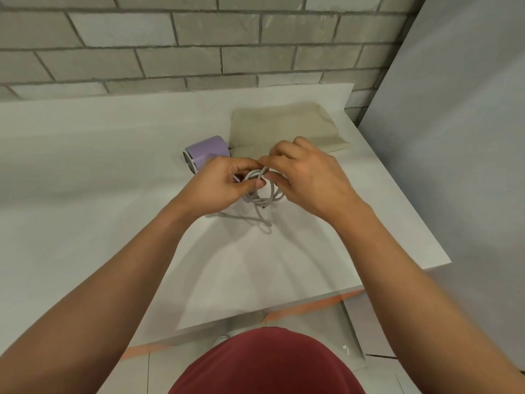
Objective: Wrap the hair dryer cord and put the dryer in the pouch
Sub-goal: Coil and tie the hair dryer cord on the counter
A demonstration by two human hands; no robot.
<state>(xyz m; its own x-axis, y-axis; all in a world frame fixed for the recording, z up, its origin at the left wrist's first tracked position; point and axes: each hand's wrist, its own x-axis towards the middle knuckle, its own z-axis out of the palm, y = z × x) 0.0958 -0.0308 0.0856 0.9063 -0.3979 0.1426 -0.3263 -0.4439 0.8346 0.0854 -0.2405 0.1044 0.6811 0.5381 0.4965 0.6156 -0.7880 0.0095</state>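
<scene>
Left hand [224, 184] and right hand [308, 177]: each grip pinches the coiled cord [262, 196]. Dryer [206, 152] and pouch [284, 125] lie toward the surface [113, 172] far edge.

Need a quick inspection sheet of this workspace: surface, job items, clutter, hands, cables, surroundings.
Surface: white table, pale and flat.
Job's things: purple hair dryer lying on its side; beige pouch lying flat beside it, towards the wall; the dryer is not in it.
Clutter: nothing seen.
Hands: left hand and right hand both pinch the grey cord above the table.
Cables: cord partly coiled in loops between the hands; a loose loop trails on the table below them.
Surroundings: grey brick wall behind; plain grey panel on the right.
</scene>
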